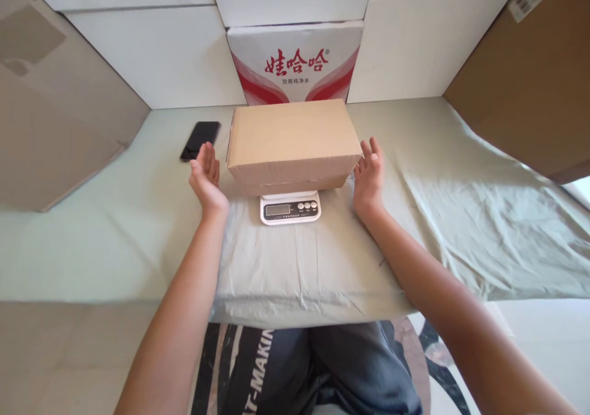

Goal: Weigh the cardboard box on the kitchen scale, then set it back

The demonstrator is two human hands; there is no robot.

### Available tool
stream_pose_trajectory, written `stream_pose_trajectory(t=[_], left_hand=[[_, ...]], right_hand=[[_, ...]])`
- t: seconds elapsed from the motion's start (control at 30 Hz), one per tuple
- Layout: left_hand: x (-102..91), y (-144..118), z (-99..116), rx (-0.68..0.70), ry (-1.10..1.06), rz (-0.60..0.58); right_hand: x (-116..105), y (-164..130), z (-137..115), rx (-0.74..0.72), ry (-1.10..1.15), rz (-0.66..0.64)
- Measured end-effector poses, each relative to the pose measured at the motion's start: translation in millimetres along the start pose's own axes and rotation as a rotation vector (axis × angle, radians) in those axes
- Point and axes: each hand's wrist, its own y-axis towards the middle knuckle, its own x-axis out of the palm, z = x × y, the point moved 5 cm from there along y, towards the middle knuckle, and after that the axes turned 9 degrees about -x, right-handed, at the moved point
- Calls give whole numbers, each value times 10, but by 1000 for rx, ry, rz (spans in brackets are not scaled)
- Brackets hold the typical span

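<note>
Between two hands [206, 178], one box [292, 144]

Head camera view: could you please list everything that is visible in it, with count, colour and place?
cardboard box: one, brown, closed, resting on the scale.
scale: one, white, display facing the person, centre of the cloth.
phone: one, black, lying flat left of the box.
cloth: one, pale green, wrinkled, covering the surface.
printed carton: one, white with red lettering, behind the box.
white panels: several, along the back.
brown cardboard sheets: two, leaning at both sides.
left hand: open, beside the box, apart from it.
right hand: open, beside the box.
</note>
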Motion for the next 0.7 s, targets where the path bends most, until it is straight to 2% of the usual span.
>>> stream_pose_trajectory(t=[0.1, 0.27, 0.7], left_hand=[[32, -19, 14, -23, -14, 12], [120, -71, 37, -24, 8, -59], [127, -61, -32, -34, 41, -90]], right_hand=[[-1, 10, 31, -24, -36, -21], [-8, 12, 35, 6, 1, 11], [3, 11, 11, 35, 57, 35]])
